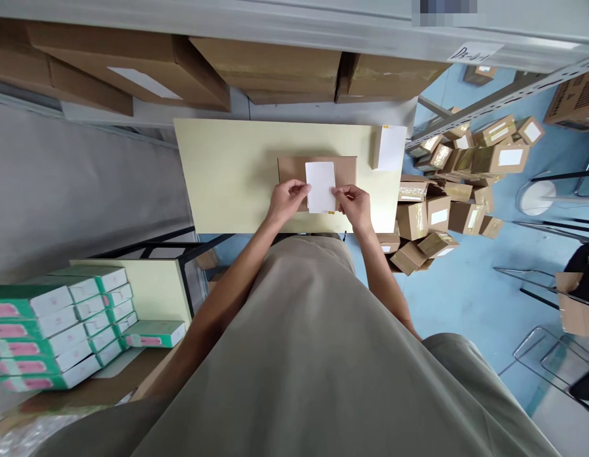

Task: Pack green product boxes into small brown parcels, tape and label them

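Observation:
A white label is stretched between my two hands over a flat brown cardboard box. My left hand pinches its left edge between thumb and fingers. On the opposite edge, my right hand has a matching pinch. A small yellow mark shows at the label's lower right corner. Whether the label touches the box top I cannot tell. Both lie over the pale yellow table. At the table's far right corner stands a stack of white labels.
Large cartons sit on a metal shelf beyond the table. Many small cardboard boxes are heaped on the blue floor to the right. Green-and-white boxes are piled at lower left. Metal-framed chairs stand far right.

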`<state>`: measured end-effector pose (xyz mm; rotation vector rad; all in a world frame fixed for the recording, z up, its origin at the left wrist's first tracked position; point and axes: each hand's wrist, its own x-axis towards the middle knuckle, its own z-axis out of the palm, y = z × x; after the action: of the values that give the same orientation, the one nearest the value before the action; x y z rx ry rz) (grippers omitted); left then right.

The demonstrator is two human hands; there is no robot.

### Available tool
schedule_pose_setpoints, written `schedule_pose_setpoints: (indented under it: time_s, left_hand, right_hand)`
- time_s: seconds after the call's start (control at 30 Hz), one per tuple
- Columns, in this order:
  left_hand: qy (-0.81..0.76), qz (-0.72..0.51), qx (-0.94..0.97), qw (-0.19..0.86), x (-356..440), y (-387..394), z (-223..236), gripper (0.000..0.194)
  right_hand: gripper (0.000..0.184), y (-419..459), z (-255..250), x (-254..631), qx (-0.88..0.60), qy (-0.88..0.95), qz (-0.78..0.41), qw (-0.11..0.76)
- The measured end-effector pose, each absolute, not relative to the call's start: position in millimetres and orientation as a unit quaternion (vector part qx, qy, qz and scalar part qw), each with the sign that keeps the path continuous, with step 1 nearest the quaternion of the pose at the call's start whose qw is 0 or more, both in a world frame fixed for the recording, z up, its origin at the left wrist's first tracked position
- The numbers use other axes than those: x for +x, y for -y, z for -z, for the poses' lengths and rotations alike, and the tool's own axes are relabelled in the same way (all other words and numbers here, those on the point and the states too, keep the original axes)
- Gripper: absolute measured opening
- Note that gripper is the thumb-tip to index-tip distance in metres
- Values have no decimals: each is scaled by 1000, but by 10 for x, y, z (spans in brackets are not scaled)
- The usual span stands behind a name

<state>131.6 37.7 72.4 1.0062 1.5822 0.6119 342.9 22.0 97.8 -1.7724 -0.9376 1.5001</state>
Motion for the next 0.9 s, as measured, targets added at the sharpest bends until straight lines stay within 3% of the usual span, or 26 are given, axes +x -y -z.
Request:
schedule_pose_setpoints:
  time_s: [0.23, 0.67, 0.9]
  left_hand:
    - [-711, -159, 498, 471, 1359, -460, -623, 17]
    - [-740, -101, 522, 413, 1435, -502, -587, 17]
    - [-749, -95, 520, 400, 1483, -511, -609, 17]
  right_hand:
    - [24, -323, -670, 3386, -739, 457, -447, 213]
    - [23, -356, -576, 3282, -776, 490, -386, 94]
    - [18, -374, -573, 3243, -786, 488, -370, 86]
